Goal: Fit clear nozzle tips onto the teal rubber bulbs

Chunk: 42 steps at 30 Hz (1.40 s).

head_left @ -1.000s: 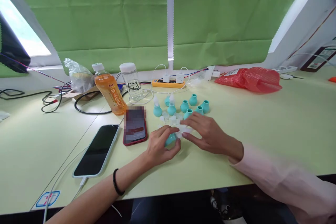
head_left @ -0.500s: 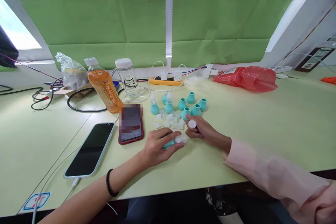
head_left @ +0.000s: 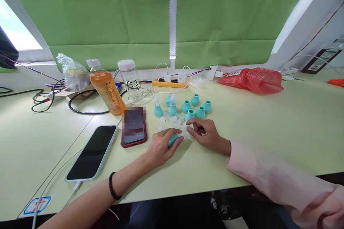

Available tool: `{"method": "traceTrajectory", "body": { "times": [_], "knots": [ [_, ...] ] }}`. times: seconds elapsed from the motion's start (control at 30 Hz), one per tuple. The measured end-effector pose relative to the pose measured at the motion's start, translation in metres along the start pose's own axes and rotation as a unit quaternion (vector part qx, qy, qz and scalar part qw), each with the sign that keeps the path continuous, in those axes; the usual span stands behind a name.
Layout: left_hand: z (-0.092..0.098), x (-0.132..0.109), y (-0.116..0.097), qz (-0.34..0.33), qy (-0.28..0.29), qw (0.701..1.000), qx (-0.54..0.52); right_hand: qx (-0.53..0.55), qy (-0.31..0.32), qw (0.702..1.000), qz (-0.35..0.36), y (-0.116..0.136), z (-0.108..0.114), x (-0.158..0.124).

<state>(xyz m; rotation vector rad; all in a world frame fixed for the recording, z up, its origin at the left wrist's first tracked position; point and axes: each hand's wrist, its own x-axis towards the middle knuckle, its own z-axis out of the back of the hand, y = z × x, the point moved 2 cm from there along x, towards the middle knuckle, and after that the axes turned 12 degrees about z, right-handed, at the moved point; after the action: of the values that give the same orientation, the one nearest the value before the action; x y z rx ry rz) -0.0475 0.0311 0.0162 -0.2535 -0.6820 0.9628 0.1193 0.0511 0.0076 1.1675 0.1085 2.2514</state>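
Note:
My left hand is closed around a teal rubber bulb, which is mostly covered by the fingers. Clear plastic shows just past its fingertips. My right hand is beside it, thumb and index finger drawn into a pinch at the edge of the small translucent plastic pieces; what is between the fingertips is hidden or too small to make out. Behind the pieces, two teal bulbs stand upright with translucent tips. Several open-necked teal bulbs are grouped to the right, and another teal bulb sits behind.
Left of my hands lie a red-cased phone and a charging phone. Behind them are an orange drink bottle, a clear jar and black cables. A yellow power strip and a red bubble-wrap bag lie at the back.
My right hand has moved slightly left and toward the plastic pieces; the white round cap seen in it before is out of sight. My left hand stays around the bulb, its fingers slightly shifted.

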Motion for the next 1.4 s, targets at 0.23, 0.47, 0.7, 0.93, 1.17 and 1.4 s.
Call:
{"method": "traceTrajectory", "body": {
  "times": [0.23,0.47,0.7,0.93,1.17,1.4],
  "knots": [
    [-0.003,0.000,0.002,0.014,-0.060,0.998,0.011,0.004,0.038,0.989,0.143,0.013,-0.001,0.001],
    [-0.004,0.001,0.001,0.069,-0.048,0.996,0.037,-0.044,0.075,0.979,0.184,0.009,-0.003,-0.002],
    [-0.005,0.002,0.002,0.091,-0.011,0.994,0.061,-0.063,0.102,0.972,0.201,0.009,-0.006,-0.004],
    [-0.005,0.002,0.002,0.076,-0.017,0.994,0.070,0.007,0.077,0.988,0.134,0.009,-0.007,-0.003],
    [-0.006,0.002,0.003,0.050,-0.010,0.995,0.090,0.019,0.098,0.987,0.130,0.003,-0.009,-0.002],
    [-0.007,0.002,0.004,0.044,0.001,0.995,0.087,0.032,0.115,0.984,0.132,0.001,-0.009,-0.001]
  ]
}}
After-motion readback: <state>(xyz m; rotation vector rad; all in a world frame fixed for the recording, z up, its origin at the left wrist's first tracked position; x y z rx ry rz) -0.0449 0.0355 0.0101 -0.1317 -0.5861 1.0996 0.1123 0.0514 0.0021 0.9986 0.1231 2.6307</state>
